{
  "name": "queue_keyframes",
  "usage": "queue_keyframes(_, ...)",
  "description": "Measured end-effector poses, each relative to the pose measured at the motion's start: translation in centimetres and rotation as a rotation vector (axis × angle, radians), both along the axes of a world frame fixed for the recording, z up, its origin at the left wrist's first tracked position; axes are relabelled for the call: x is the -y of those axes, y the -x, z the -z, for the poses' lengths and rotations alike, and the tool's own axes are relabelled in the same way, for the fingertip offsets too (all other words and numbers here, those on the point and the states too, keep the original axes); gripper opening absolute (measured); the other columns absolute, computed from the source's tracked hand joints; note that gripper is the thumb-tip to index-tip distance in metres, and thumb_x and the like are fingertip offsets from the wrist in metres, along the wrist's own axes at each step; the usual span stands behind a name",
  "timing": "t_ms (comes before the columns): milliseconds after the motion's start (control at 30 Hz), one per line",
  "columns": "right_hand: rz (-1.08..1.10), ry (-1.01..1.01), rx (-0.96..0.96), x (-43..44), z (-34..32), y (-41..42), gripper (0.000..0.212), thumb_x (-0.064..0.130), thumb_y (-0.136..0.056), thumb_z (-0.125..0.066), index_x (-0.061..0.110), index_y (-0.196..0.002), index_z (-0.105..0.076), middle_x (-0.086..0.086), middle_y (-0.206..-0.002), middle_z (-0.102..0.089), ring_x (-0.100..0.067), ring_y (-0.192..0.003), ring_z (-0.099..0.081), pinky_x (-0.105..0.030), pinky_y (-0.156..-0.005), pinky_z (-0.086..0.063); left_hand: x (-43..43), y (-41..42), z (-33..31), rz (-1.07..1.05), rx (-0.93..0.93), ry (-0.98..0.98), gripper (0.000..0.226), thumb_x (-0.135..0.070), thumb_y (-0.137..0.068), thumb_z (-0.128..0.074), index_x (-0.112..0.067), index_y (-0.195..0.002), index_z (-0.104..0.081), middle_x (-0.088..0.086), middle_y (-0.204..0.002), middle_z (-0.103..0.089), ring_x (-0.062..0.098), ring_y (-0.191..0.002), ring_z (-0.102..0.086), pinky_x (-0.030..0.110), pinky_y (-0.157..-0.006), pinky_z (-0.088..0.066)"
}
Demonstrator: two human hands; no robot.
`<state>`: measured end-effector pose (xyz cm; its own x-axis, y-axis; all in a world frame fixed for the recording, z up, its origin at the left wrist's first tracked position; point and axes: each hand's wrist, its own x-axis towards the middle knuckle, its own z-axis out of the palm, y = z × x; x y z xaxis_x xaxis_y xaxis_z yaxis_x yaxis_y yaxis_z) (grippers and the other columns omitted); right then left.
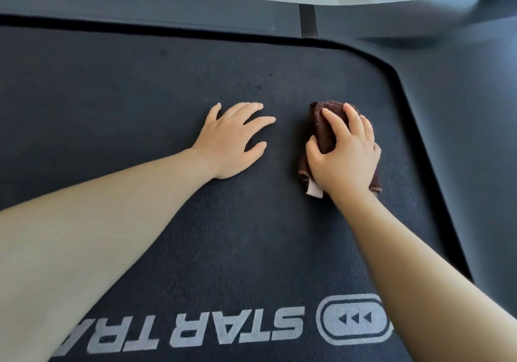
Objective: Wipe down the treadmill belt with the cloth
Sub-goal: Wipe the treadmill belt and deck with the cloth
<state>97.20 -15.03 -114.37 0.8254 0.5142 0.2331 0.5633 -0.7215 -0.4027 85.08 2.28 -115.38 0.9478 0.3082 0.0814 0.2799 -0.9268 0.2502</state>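
Head view: right hand [345, 160] grips cloth [326, 129]; left hand [232, 140] flat on belt [140, 96].

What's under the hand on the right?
A brown cloth, bunched under the right hand, lying on the treadmill belt. The belt beneath the cloth is covered.

Cloth [326, 126] under the right hand [345, 160], on the treadmill belt [140, 87], left hand [232, 140] flat just left of it, side rail [167, 12] beyond the fingers, logo [354, 319] behind the wrists
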Motion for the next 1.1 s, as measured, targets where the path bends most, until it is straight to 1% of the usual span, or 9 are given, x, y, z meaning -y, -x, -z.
queue_keyframes(133,-0.015,-0.016,0.022,-2.9,0.4,-3.2,0.051,0.045,-0.080,-0.054,0.037,-0.130,-0.052,0.005,-0.150,-0.036,-0.023,-0.139,-0.026,-0.049,-0.103,-0.028,-0.2,-0.2,0.3,-0.023,0.039,0.030,0.049,-0.045,-0.086,-0.045,-0.036,-0.135,-0.041,-0.008,-0.147,-0.032,0.015,-0.137,-0.024,0.055,-0.111,-0.010)
queue_keyframes(333,-0.013,-0.012,-0.002,-8.2,0.5,-9.1,0.056,0.051,-0.077,-0.046,0.039,-0.132,-0.049,0.006,-0.150,-0.035,-0.024,-0.138,-0.026,-0.051,-0.102,-0.029,-0.3,-0.3,0.5,-0.023,0.048,0.047,0.050,-0.048,-0.085,-0.042,-0.039,-0.134,-0.041,-0.011,-0.146,-0.031,0.012,-0.137,-0.023,0.054,-0.111,-0.009)
queue_keyframes(500,-0.005,0.019,-0.026,-9.7,0.2,-10.7,0.058,0.052,-0.077,-0.046,0.041,-0.134,-0.046,0.006,-0.152,-0.031,-0.025,-0.139,-0.024,-0.052,-0.103,-0.028,-0.3,-0.3,0.4,-0.022,0.053,0.046,0.051,-0.049,-0.084,-0.040,-0.038,-0.133,-0.041,-0.011,-0.146,-0.031,0.012,-0.136,-0.024,0.053,-0.111,-0.009)
queue_keyframes(733,-0.051,0.063,-0.065,-6.1,-0.4,-7.3,0.056,0.050,-0.081,-0.050,0.041,-0.136,-0.044,0.005,-0.156,-0.024,-0.024,-0.142,-0.018,-0.053,-0.105,-0.026,-0.4,-0.3,0.7,-0.016,0.058,0.029,0.052,-0.051,-0.083,-0.036,-0.039,-0.134,-0.040,-0.010,-0.146,-0.030,0.013,-0.137,-0.024,0.055,-0.110,-0.010)
queue_keyframes(800,-0.049,0.077,-0.068,-4.6,-0.5,-5.2,0.056,0.050,-0.083,-0.051,0.041,-0.137,-0.043,0.004,-0.156,-0.023,-0.024,-0.142,-0.017,-0.053,-0.105,-0.026,-0.4,-0.3,0.7,-0.016,0.063,0.027,0.052,-0.050,-0.083,-0.036,-0.038,-0.134,-0.040,-0.009,-0.146,-0.031,0.014,-0.137,-0.024,0.056,-0.110,-0.011)
queue_keyframes(933,-0.019,0.106,-0.076,-1.8,-1.0,-0.1,0.054,0.047,-0.086,-0.053,0.040,-0.139,-0.042,0.004,-0.157,-0.022,-0.023,-0.143,-0.015,-0.051,-0.106,-0.025,0.0,-0.2,0.2,-0.020,0.059,0.032,0.049,-0.044,-0.088,-0.045,-0.035,-0.136,-0.041,-0.007,-0.148,-0.032,0.015,-0.138,-0.023,0.055,-0.112,-0.012)
queue_keyframes(1100,0.007,0.095,-0.059,0.3,-0.4,5.4,0.053,0.045,-0.086,-0.053,0.040,-0.138,-0.043,0.006,-0.157,-0.021,-0.022,-0.144,-0.013,-0.048,-0.108,-0.019,-0.9,0.9,0.4,-0.018,0.026,0.017,0.049,-0.043,-0.091,-0.042,-0.036,-0.139,-0.037,-0.005,-0.153,-0.027,0.015,-0.141,-0.019,0.051,-0.113,-0.012)
